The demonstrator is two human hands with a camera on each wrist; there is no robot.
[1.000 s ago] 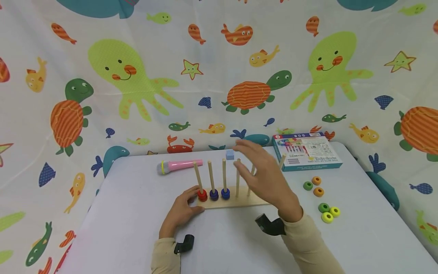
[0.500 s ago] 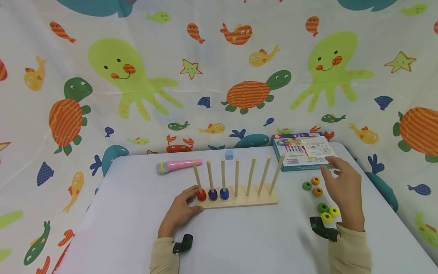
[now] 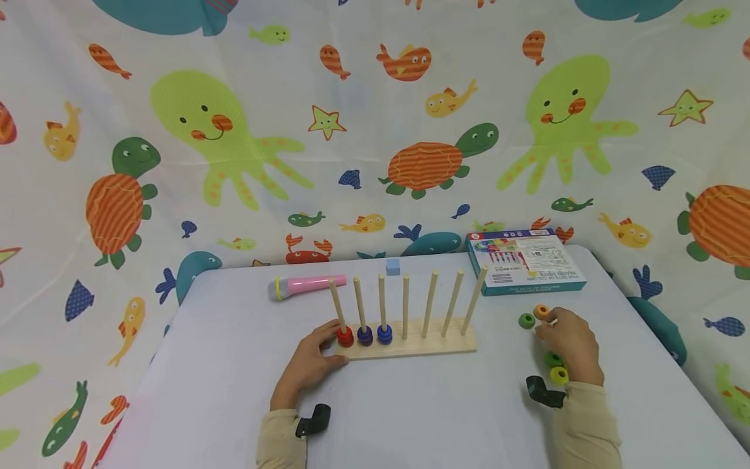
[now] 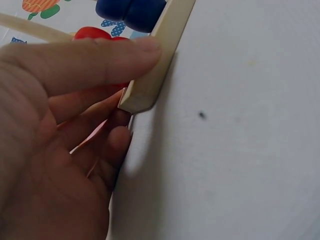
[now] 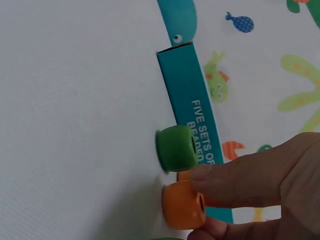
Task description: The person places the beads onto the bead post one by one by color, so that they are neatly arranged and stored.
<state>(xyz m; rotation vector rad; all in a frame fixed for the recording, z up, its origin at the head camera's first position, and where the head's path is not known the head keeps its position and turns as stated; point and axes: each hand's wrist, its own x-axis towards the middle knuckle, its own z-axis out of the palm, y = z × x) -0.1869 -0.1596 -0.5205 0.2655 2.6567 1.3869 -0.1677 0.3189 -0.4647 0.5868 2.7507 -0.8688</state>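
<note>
On the counter [image 3: 422, 410], grips a pegged board [image 3: 415, 345] in the left hand [image 3: 309, 359] and pinches an orange bead [image 5: 182, 206] between fingers [image 5: 245, 180] of the right hand [image 3: 571, 344], near a green bead [image 5: 175, 149].

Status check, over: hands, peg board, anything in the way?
Left hand grips peg board by its left end; three leftmost pegs beaded, four bare. Right hand pinches orange bead. Green bead close beside it, apparently not blocking.
</note>
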